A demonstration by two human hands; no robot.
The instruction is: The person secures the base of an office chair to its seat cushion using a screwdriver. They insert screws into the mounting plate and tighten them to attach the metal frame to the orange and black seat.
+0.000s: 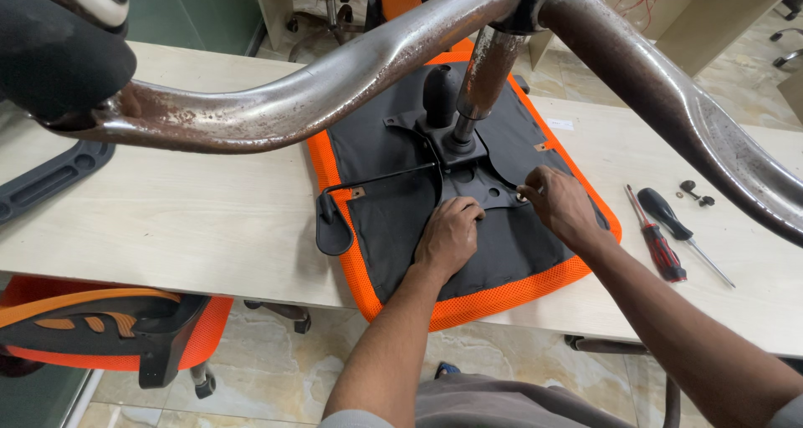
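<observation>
An orange mesh chair seat (502, 298) lies upside down on a pale wooden table (192, 219), its black underside facing up. A black metal mechanism plate (468, 185) is fixed to the underside, with a rusty gas-lift column (485, 68) and chrome star-base legs (276, 102) rising toward the camera. My left hand (449, 237) presses flat on the near part of the plate. My right hand (559, 204) pinches a small fastener at the plate's right corner. A black lever rod (376, 180) runs left to a paddle handle (332, 231).
A red-and-black screwdriver (659, 242) and a black-handled screwdriver (677, 227) lie on the table right of the seat, with small loose bolts (696, 194) beyond them. A black plastic part (50, 177) lies at the left edge. An orange chair backrest (109, 323) stands below the table.
</observation>
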